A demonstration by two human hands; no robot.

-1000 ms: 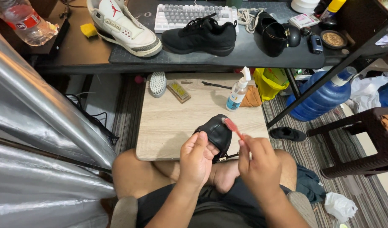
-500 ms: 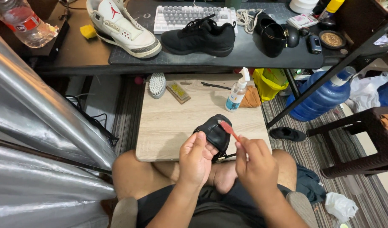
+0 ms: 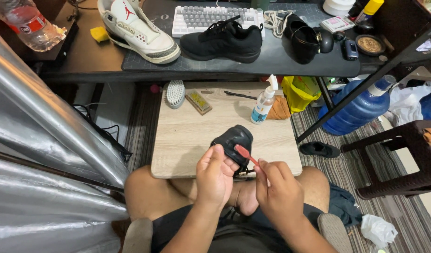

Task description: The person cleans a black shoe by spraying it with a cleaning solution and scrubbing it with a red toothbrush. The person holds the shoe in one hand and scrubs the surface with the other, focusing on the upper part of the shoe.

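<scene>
While my left hand (image 3: 215, 175) wraps round the near end of the black shoe (image 3: 234, 140) and pins it against the near edge of the wooden board (image 3: 192, 136), my right hand (image 3: 278, 192) is pinched shut on the handle of a small red brush (image 3: 243, 152), bristle head up against the shoe's near face. So both hands are closed: one gripping the shoe, one the brush. The shoe sits tipped up just past my knees, its far end resting on the board.

To do this well, I'd say short, light strokes with the bristles laid flat on the surface, and the left thumb clear of the brush head, which is right beside it now. I'd turn the shoe with the left hand rather than crank the right wrist. A firm hold matters, as I judge the shoe could skid off the board edge under a hard push.

Further out on the board: a white-bristled scrub brush (image 3: 175, 93), a flat tan brush (image 3: 198, 101), a thin dark tool (image 3: 239, 95) and a pump bottle (image 3: 264, 103) beside a brown cloth (image 3: 280, 108), all well apart from my hands. If I need liquid, the bottle is a reach away.

Beyond, on the dark desk (image 3: 281, 58), a white sneaker (image 3: 138, 30), a black sneaker (image 3: 223, 41) and a keyboard (image 3: 215, 16).
</scene>
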